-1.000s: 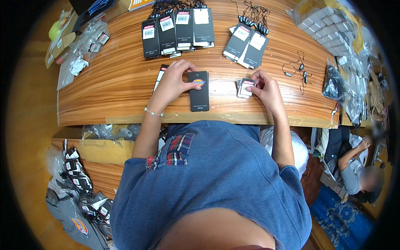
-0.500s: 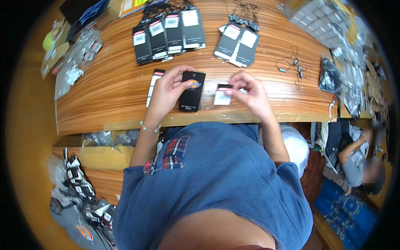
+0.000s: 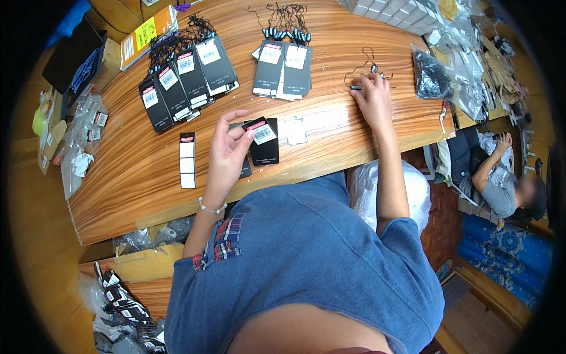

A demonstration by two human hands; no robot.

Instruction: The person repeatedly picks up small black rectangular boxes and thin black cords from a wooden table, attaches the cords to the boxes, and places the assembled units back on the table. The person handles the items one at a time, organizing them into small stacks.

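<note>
Between the thumb and fingers of my left hand (image 3: 227, 144) is a black hang tag (image 3: 267, 154), near the table's front edge. A white barcode label (image 3: 263, 133) with a red and black top lies on its face. Part of another dark tag (image 3: 246, 170) shows behind it. Left of this hand lies a white label strip (image 3: 187, 159) with a red and black end. My right hand (image 3: 374, 100) reaches across the table, its fingertips closed at the loose black tag strings (image 3: 356, 88) with small dark clips. The fingers partly hide the strings.
Labelled black tags with strings lie in an overlapping group (image 3: 191, 74) at the back left and a smaller group (image 3: 283, 69) at the back centre. A bag of black strings (image 3: 431, 74) sits right, below white boxes (image 3: 389, 13). Another person (image 3: 501, 183) sits far right.
My right hand has left the small label and moved right to the loose strings. The label now lies on the tag in my left hand. The view has shifted.
</note>
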